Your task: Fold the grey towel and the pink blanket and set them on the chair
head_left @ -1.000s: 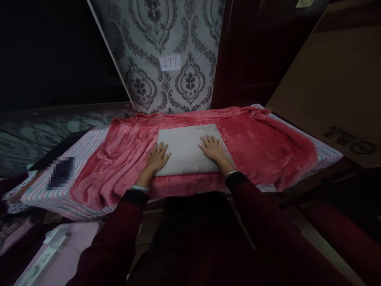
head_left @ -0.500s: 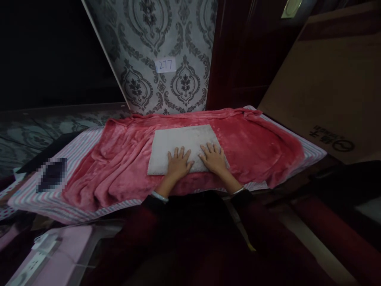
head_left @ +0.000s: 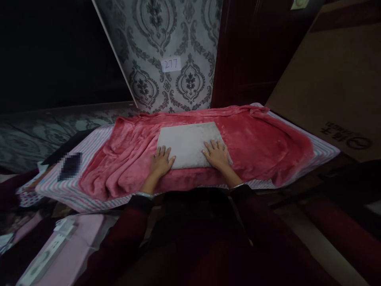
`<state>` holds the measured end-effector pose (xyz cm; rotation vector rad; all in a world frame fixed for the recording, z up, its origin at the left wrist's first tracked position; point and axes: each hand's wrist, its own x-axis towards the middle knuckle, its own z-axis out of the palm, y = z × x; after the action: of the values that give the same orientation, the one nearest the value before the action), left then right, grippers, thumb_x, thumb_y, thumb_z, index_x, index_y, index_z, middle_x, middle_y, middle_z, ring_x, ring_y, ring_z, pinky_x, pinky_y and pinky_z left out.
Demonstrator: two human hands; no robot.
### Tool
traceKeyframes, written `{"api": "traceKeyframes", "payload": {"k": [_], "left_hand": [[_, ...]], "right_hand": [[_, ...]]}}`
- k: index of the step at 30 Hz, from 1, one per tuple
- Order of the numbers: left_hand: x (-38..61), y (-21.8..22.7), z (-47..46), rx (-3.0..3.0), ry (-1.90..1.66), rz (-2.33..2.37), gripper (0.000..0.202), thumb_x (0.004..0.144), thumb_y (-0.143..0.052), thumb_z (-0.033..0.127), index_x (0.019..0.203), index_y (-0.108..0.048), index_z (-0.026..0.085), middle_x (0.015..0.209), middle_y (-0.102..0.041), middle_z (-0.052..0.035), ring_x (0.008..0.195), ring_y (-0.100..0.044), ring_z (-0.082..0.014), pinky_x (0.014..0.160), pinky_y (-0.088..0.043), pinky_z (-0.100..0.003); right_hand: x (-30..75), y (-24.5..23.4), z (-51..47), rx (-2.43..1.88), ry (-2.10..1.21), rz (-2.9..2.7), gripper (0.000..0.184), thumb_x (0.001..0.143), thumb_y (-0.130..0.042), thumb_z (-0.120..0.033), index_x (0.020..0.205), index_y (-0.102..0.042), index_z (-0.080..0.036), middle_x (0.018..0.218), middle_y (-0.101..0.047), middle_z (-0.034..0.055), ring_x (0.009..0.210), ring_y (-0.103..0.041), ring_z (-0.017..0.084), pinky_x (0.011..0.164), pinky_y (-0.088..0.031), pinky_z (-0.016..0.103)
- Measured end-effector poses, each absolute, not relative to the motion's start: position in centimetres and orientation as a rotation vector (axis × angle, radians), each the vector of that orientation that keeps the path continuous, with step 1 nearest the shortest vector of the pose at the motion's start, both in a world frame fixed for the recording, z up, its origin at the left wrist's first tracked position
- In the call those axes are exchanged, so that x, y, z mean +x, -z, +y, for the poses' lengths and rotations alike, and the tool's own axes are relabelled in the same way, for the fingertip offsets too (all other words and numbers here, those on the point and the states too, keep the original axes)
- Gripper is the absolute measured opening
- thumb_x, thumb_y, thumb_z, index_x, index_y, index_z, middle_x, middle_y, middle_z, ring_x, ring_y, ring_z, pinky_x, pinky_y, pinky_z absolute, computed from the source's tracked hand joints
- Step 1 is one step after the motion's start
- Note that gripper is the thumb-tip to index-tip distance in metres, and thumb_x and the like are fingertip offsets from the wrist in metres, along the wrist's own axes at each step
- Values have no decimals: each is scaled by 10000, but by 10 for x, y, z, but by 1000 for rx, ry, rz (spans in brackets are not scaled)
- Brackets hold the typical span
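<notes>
A pale grey-white rectangular cloth (head_left: 187, 141), soft-looking and flat, lies on a rumpled pink-red plush blanket (head_left: 262, 143). My left hand (head_left: 161, 161) rests on the cloth's near left corner, fingers stretched out, palm down. Over the near right part of the cloth, my right hand (head_left: 216, 154) lies flat with its fingers spread. Neither hand grips anything. Each wrist wears a bangle, and dark sleeves cover the forearms.
Under the blanket is a striped sheet (head_left: 98, 140). A blurred dark item (head_left: 70, 166) lies at its left end. A large cardboard box (head_left: 333, 79) leans at the right. Lower left, a white power strip (head_left: 47, 250) sits on a pink surface. Patterned wallpaper (head_left: 190, 83) stands behind.
My left hand has slid left to the cloth's near left corner. My right hand stays on the right side of the cloth. The view has shifted slightly.
</notes>
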<state>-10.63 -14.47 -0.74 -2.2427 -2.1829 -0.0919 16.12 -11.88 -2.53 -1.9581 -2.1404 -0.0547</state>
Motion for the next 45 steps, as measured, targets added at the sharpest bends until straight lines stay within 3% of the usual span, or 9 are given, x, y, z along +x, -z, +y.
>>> {"api": "traceKeyframes", "payload": {"k": [10, 22, 28, 32, 36, 40, 45], "left_hand": [[-135, 15, -154, -2186, 231, -2295, 613, 1064, -271, 361, 1623, -354, 122, 1714, -275, -140, 1587, -283, -273, 1283, -262, -523], [-146, 25, -152, -2165, 332, -2251, 576, 1051, -334, 376, 1553, -465, 126, 1656, -409, -158, 1539, -386, -278, 1262, -322, -482], [-139, 0, -113, -2227, 325, -2220, 623, 1034, -395, 403, 1564, -419, 77, 1681, -339, -207, 1572, -311, -305, 1252, -331, -475], [-106, -27, -61, -2497, 175, -2089, 611, 1034, -385, 389, 1585, -399, 127, 1701, -299, -177, 1593, -260, -275, 1270, -278, -493], [-70, -40, -5, -2586, 110, -2068, 619, 1032, -371, 402, 1604, -378, 167, 1707, -283, -166, 1589, -270, -277, 1259, -289, -514], [-43, -29, 30, -2599, 151, -2011, 600, 1048, -298, 379, 1623, -350, 217, 1722, -263, -126, 1598, -245, -252, 1261, -278, -529], [-29, -1, 39, -2616, 135, -1958, 603, 1051, -295, 420, 1627, -355, 251, 1734, -254, -75, 1616, -183, -271, 1288, -156, -596]], "right_hand": [[160, 28, -117, -1964, 43, -2137, 588, 1078, -301, -532, 1616, -414, -322, 1696, -356, 68, 1551, -301, 364, 1223, -240, 609], [157, 27, -119, -1998, 49, -2155, 569, 1085, -337, -523, 1611, -422, -324, 1696, -357, 64, 1552, -306, 348, 1222, -254, 580], [172, 15, -85, -1961, -102, -2193, 568, 1087, -318, -497, 1608, -426, -299, 1666, -410, 82, 1535, -355, 301, 1201, -334, 537], [168, -9, -40, -1918, -131, -2178, 574, 1090, -314, -441, 1623, -399, -245, 1666, -408, 99, 1537, -362, 264, 1220, -332, 469], [151, -26, 1, -1938, -184, -2168, 585, 1086, -324, -424, 1635, -372, -229, 1676, -386, 113, 1548, -342, 278, 1215, -343, 475], [138, -20, 27, -1939, -146, -2161, 576, 1091, -266, -389, 1643, -352, -252, 1703, -331, 106, 1567, -302, 283, 1203, -353, 520], [135, 9, 36, -1956, -120, -2204, 549, 1084, -321, -400, 1617, -410, -304, 1706, -333, 53, 1577, -273, 301, 1248, -245, 570]]}}
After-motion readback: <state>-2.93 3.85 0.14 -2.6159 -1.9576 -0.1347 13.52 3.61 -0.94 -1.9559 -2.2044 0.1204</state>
